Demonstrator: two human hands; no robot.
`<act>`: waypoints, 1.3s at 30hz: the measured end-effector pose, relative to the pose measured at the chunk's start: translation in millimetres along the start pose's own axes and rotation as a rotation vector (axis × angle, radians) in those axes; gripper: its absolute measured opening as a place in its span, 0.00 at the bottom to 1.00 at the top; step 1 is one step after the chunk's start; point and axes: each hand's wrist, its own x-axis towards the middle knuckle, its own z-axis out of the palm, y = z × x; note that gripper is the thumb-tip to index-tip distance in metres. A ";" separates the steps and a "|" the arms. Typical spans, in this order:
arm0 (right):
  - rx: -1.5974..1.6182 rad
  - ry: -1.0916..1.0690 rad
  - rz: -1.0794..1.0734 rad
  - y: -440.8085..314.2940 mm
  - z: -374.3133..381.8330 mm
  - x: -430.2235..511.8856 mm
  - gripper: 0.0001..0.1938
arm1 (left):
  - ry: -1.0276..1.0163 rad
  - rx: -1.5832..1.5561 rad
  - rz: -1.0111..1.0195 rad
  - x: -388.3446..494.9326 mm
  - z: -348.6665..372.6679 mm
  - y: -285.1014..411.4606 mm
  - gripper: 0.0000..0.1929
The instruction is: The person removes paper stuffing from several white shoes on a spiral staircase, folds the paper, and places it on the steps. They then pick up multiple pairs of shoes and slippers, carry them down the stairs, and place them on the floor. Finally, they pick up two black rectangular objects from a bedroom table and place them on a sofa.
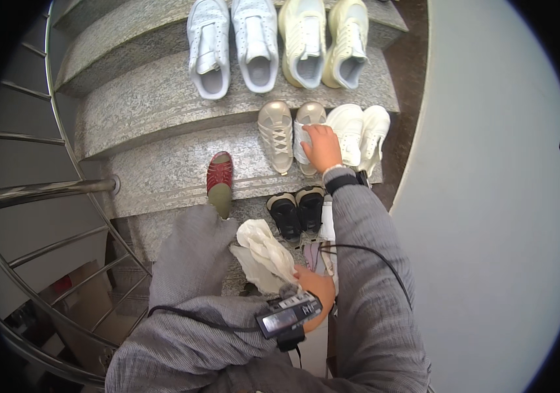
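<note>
My right hand (323,147) reaches over the right shoe of a beige sneaker pair, its fingers on a piece of white paper or tissue (301,142) that lies over that shoe. The left beige sneaker (276,137) stands uncovered beside it. Close to the right of my hand is a pair of white sneakers (346,130). Lower down, my left hand (317,294) grips crumpled off-white thin paper or plastic (265,250). A wrist device with a small screen (287,317) partly hides this hand. Just above it, a pair of black shoes (297,213) sits on a lower step.
Larger white sneakers (233,49) and cream sneakers (324,44) stand on a higher granite step (132,93). My foot in a red shoe (219,172) is on the middle step. A metal railing (44,191) curves along the left, a pale wall (491,196) along the right.
</note>
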 end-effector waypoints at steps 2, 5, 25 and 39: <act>-0.141 0.001 0.018 3.8 23.5 14.2 0.15 | -0.051 -0.023 0.015 -1.1 2.1 -2.0 0.04; -0.285 0.029 0.029 10.0 48.7 22.0 0.12 | -0.101 -0.041 0.035 1.3 -0.6 -6.2 0.05; 0.979 0.473 0.522 52.3 -203.6 -112.9 0.13 | 0.108 0.079 0.172 16.8 -23.7 7.2 0.07; 1.101 0.432 0.791 -110.6 -269.5 -303.4 0.03 | -0.113 -0.974 0.222 35.1 -56.0 15.1 0.15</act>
